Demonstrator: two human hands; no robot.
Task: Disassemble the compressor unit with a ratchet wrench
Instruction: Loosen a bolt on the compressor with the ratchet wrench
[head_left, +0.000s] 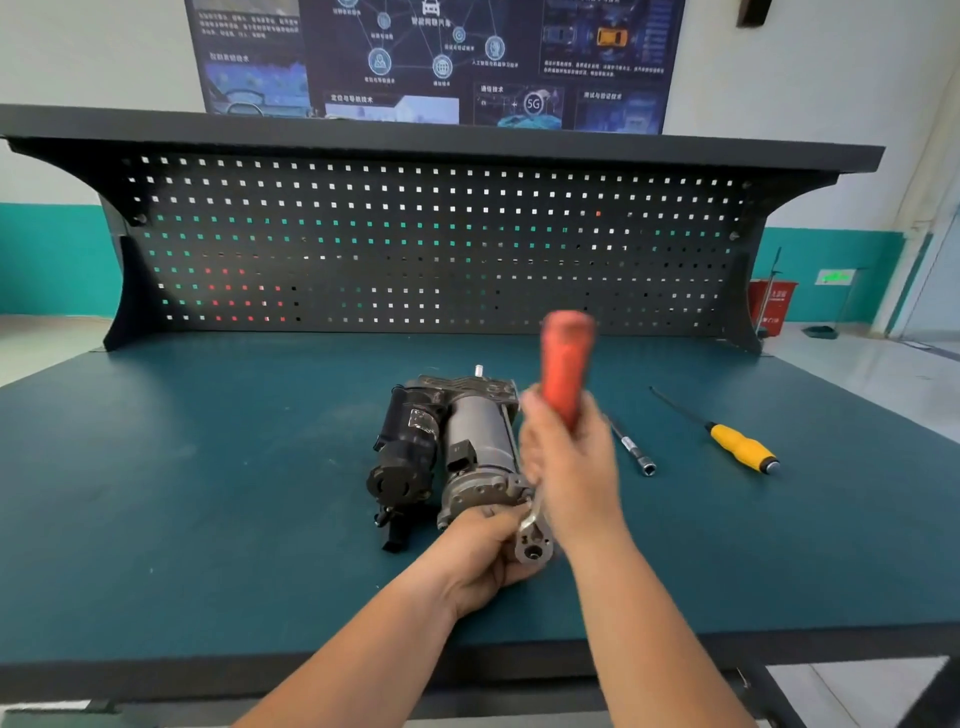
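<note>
While our left hand (483, 561) curls its fingers round the 6 o'clock end of the compressor unit (467, 447), which lies mid-counter (208, 467) with its long axis running 12 to 6, our right hand (571, 467) clenches the ratchet wrench (566, 364). Its red handle rises toward 12 from that near end, so we judge the swing runs between 9 and 3.

We are in a workshop. We see a big workbench (208, 493) with a dark green top and a black pegboard (415, 239) full of little square holes behind it. There are 3 tools here: a red-handled ratchet wrench (566, 364), a yellow-handled screwdriver (743, 447) and a metal socket bar (634, 453). A compressor unit (467, 441) sits on the bench. A blue poster (431, 57) with cars hangs on the wall.
</note>
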